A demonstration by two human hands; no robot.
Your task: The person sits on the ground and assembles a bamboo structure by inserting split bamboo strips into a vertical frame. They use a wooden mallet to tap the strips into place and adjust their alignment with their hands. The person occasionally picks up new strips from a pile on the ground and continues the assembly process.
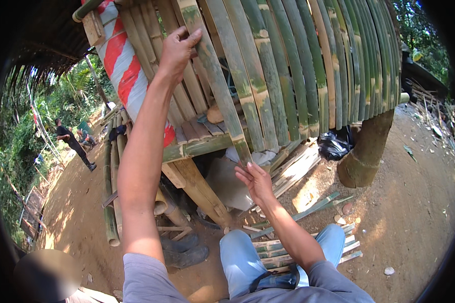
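Observation:
A long split bamboo slat (215,83) stands slightly tilted at the left end of a row of upright green bamboo slats (288,76). High up, my left hand (176,56) grips its left edge, with the thumb across the front and the other fingers partly hidden. My right hand (258,183) pinches the slat's lower end between thumb and fingers, the remaining fingers loosely spread. Behind the slat's lower part runs a horizontal green bamboo pole (199,146). A narrow gap separates this slat from its neighbour on the right.
A post wrapped in red and white (121,60) rises at left. More slats (273,255) lie by my knees, beside loose strips (313,207). A thick post (366,151) and black plastic bag (335,144) are at right. One person (71,139) stands far left; another's blurred head (48,275) is near.

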